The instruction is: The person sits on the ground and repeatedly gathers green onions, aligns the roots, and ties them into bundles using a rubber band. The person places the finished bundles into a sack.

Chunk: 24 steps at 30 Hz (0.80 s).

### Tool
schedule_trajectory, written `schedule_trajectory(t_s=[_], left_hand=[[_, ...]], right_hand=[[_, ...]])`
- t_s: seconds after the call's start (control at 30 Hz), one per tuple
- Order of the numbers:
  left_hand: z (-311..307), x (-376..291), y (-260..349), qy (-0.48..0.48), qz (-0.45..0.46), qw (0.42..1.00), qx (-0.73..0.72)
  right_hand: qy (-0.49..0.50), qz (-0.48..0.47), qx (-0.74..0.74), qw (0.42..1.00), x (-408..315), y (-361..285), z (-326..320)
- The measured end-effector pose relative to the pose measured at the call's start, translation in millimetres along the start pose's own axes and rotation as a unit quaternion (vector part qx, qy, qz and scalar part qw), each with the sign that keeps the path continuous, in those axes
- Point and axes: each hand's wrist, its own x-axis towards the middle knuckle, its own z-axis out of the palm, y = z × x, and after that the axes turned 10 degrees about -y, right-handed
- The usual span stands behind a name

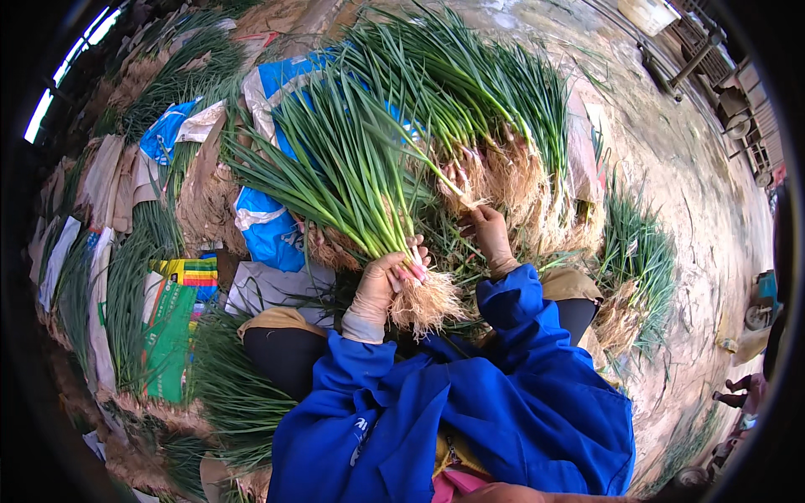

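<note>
A bunch of green garlic is clasped by my left hand just above its pinkish bulbs. The pale roots hang below my fingers, and the long leaves fan out to the upper left. Off to the right, my right hand pinches a single green garlic stalk at its root end. That stalk slants up and left across the leaves. Both hands wear thin pale gloves. Right beyond my right hand lies a large heap of green garlic, its roots facing me.
Blue and white plastic sacking lies beyond the bunch. More bundles and a green printed sack crowd the left. Another green garlic bundle rests on the concrete floor at right. Wheeled carts and a person's legs appear farther right.
</note>
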Motion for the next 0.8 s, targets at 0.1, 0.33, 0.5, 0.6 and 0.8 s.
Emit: schedule_trajectory(t_s=[0.1, 0.33, 0.5, 0.6, 0.8], left_hand=[[-28, 0, 1, -0.015, -0.086, 0.995, 0.048], [2, 0, -1, -0.006, -0.009, 1.0, 0.028], [-8, -3, -5, 0.011, -0.016, 0.999, 0.041], [-17, 0, -3, 0.0, -0.063, 0.996, 0.068], [-19, -4, -7, -0.049, -0.017, 0.999, -0.009]], right_hand=[[-0.194, 0.056, 0.124, 0.971, -23, -57, 50], [-0.143, 0.101, 0.296, 0.939, -5, -42, 80], [-0.145, 0.08, 0.333, 0.928, -1, -36, 78], [-0.173, 0.036, 0.162, 0.971, -6, -48, 79], [-0.115, 0.108, 0.292, 0.943, 12, -10, 82]])
